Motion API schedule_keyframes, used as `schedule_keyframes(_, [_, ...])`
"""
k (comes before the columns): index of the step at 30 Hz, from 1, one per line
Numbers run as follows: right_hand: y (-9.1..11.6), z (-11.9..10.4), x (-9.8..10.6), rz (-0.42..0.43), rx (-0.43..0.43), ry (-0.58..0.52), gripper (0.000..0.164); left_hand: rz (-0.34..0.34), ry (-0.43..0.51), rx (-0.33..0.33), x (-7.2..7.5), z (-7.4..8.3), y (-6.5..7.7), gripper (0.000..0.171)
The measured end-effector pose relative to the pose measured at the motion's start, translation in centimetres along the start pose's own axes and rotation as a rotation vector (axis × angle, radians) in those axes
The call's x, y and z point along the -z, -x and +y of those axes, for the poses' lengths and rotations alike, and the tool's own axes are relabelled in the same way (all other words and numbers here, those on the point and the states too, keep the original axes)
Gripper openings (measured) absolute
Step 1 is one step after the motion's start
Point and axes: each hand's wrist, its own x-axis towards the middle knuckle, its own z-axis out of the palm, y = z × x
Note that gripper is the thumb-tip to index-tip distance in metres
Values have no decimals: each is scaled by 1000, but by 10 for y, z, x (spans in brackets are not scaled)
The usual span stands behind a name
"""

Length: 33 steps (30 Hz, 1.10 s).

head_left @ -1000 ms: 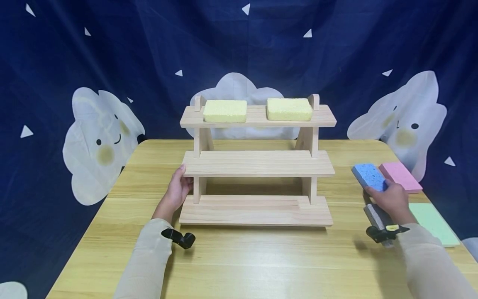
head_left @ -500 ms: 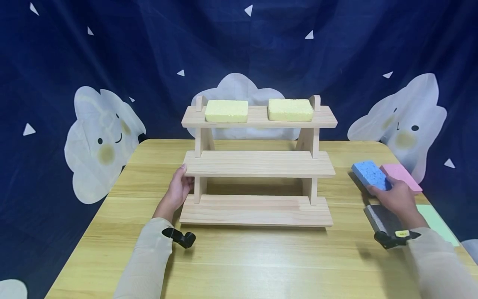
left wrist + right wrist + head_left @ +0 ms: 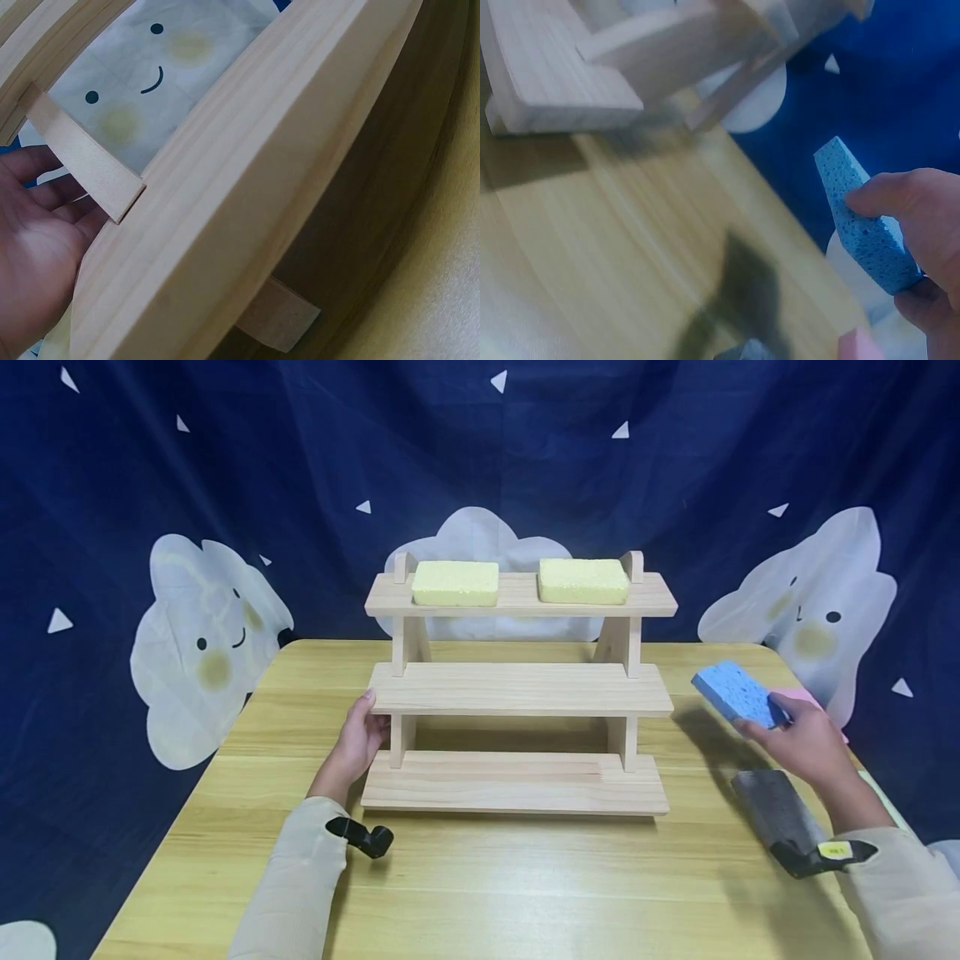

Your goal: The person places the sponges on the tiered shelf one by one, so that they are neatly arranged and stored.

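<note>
A three-tier wooden display stand [image 3: 517,689] stands on the table. My left hand [image 3: 358,745] grips the left end of its middle shelf, the thumb at the shelf's edge. In the left wrist view its fingers [image 3: 56,191] reach behind a wooden upright [image 3: 86,161]. Off to the right, my right hand [image 3: 813,743] pinches a blue sponge [image 3: 738,693] by its near end and holds it above the table. The right wrist view shows the thumb on one face of the blue sponge [image 3: 862,225]. Two pale yellow sponges [image 3: 455,583] lie apart on the top shelf.
Below the right hand a dark grey sponge [image 3: 776,806] lies on the table [image 3: 495,885]. Behind that hand, a pink sponge [image 3: 798,695] and a light green one [image 3: 885,797] are mostly hidden. A dark blue curtain [image 3: 315,443] with clouds hangs past the table's far edge.
My right hand has lifted the blue sponge off the table and drawn it slightly up and left. More of the grey sponge shows now. The left hand stays at the shelf.
</note>
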Motion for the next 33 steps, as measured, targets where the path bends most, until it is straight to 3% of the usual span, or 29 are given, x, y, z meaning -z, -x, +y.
schedule_keyframes(9, [6, -23, 9, 4, 54, -20, 80, 4, 11, 16, 0, -1, -1, 60])
schedule_keyframes(27, [24, -69, 27, 97, 228, -16, 73, 12, 6, 24, 0, 0, -1, 62])
schedule_keyframes(33, [25, -82, 26, 76, 277, -68, 73, 13, 11, 0, 0, -1, 0, 65])
